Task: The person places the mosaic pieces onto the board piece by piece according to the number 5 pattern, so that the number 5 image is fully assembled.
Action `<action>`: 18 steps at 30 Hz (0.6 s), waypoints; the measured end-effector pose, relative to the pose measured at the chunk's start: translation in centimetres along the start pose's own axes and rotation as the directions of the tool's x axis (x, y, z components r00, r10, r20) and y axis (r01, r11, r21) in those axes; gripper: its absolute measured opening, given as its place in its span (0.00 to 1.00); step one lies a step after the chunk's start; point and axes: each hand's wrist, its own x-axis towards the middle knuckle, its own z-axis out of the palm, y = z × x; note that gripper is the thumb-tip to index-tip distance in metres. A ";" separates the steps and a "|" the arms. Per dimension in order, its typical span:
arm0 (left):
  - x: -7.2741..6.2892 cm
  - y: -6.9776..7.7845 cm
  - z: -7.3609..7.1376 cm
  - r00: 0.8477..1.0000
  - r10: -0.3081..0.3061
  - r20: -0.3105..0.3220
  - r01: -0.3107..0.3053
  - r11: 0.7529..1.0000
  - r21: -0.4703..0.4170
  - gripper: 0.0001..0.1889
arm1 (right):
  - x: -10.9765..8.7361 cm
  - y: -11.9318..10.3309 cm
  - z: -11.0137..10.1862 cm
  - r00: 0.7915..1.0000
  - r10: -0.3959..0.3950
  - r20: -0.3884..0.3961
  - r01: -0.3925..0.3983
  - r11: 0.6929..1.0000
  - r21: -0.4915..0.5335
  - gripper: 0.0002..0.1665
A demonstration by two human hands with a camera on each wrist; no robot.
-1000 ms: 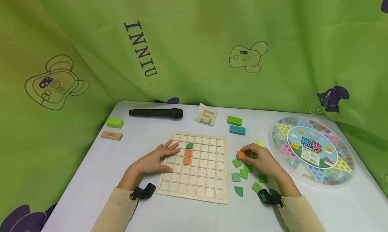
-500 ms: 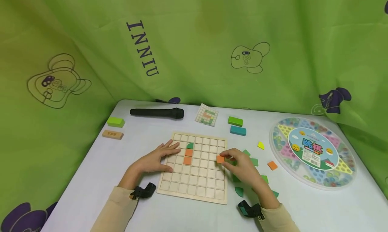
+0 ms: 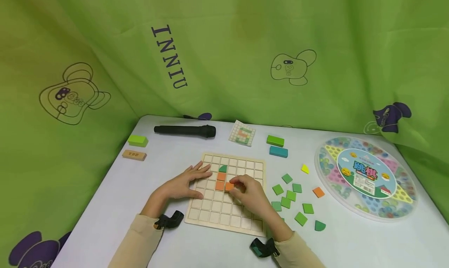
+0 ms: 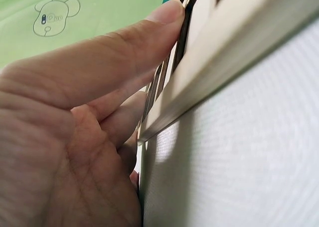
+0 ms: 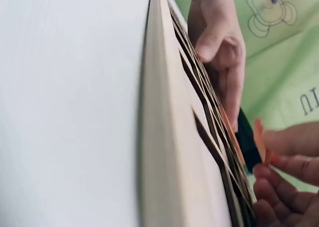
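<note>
1. The step in hand looks to be adding an orange tile to the gridded board, at 3 o'clock of the lower seated orange square.
2. Next probably calls for levelling it into a cell.
3. Right hand pinches the tilted tile, forearm toward 4 o'clock.
4. Left hand spreads over the board's 9 o'clock edge.

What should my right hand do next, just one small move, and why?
I'd probably lower the held orange tile into the grid board, just beside the lower placed tile: your right hand pinches it next to that one, and the right wrist view shows it clear of the board.
</note>
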 end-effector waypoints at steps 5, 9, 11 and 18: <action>0.1 0.0 0.0 1.000 -0.004 -0.003 0.004 1.000 -0.008 0.40 | 0.2 0.7 0.8 0.999 -0.030 -0.031 0.028 0.998 -0.052 0.12; 0.1 -0.2 0.2 1.000 -0.001 -0.005 0.001 1.000 -0.024 0.40 | 0.3 1.2 1.1 0.997 -0.054 -0.054 0.050 0.996 -0.072 0.12; 0.1 -0.3 0.2 1.000 0.003 -0.003 -0.003 1.000 -0.026 0.40 | 0.3 1.2 1.2 0.996 -0.070 -0.064 0.065 0.995 -0.079 0.12; 0.1 -0.4 0.1 1.000 0.000 -0.004 0.000 1.000 -0.023 0.40 | 0.3 1.4 1.4 0.993 -0.099 -0.057 0.093 0.990 -0.104 0.13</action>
